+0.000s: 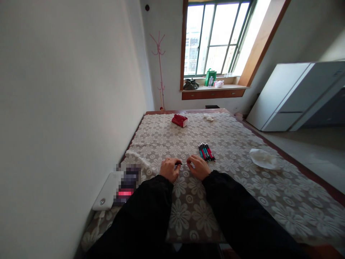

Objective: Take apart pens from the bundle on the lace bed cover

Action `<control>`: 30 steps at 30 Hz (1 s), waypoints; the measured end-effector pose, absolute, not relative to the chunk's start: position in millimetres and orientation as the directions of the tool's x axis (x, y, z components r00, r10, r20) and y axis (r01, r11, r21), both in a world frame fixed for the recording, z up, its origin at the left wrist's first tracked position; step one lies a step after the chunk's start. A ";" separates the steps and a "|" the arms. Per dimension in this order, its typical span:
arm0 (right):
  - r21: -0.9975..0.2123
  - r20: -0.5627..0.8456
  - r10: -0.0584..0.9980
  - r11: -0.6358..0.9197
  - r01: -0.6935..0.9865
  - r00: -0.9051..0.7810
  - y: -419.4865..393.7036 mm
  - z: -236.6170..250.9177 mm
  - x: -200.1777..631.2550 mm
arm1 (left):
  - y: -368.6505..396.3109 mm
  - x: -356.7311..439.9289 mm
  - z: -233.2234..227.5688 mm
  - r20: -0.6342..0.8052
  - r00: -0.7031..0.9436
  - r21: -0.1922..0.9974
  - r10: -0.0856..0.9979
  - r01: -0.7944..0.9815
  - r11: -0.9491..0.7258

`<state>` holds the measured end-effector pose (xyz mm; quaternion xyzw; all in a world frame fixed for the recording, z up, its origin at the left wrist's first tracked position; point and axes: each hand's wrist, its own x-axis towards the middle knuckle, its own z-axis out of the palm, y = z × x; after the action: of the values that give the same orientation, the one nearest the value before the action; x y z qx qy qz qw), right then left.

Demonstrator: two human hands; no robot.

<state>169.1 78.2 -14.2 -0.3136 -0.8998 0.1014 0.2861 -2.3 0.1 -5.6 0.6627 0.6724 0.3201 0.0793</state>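
Observation:
Both my hands rest close together on a table covered by a floral lace cloth (229, 201). My left hand (169, 169) and my right hand (198, 167) pinch the two ends of one small dark thin thing (181, 164), seemingly a pen or a pen part; most of it is hidden by my fingers. Just to the right of my right hand lies a tight bunch of several pens (206, 151) with red, teal and black barrels.
A red box (180, 120) sits at the table's far end beside a crumpled white tissue (208, 117). Another white tissue wad (263, 158) lies at the right. A white device (105, 192) lies by the left wall. A white cabinet (293, 95) stands at right.

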 end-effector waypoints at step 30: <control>-0.566 0.436 0.605 0.760 0.321 -0.666 78.4 -22.5 165.6 | 1.3 -2.8 -4.6 0.316 -0.041 0.565 0.948 0.811 -0.154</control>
<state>165.6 78.4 -22.5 -0.2619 -0.8840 0.2270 0.3137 -2.8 1.3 -4.6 0.6846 0.6421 0.3287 0.1045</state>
